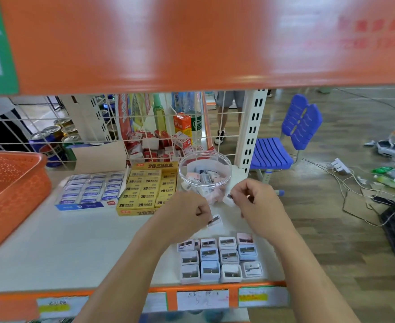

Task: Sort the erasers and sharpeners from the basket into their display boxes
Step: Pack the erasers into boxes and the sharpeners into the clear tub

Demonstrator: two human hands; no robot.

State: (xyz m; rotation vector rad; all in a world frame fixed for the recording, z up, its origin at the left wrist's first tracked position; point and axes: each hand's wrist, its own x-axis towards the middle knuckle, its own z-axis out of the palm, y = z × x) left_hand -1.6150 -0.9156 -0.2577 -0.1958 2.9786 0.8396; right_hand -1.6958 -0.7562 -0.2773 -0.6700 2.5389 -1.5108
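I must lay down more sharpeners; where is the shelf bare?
Bare: the wide white shelf patch in front of the blue eraser box and yellow eraser box, between the orange basket and the sharpener rows. Crowded: the right end, around the clear tub.

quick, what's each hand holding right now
Left hand: pinches a sharpener.
Right hand: pinches a second sharpener.

Blue chair (302,122) (perhaps plastic), wood floor (320,241)

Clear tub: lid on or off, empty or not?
Lid off, part full: the tub has a bare rim, and sharpeners lie piled inside.
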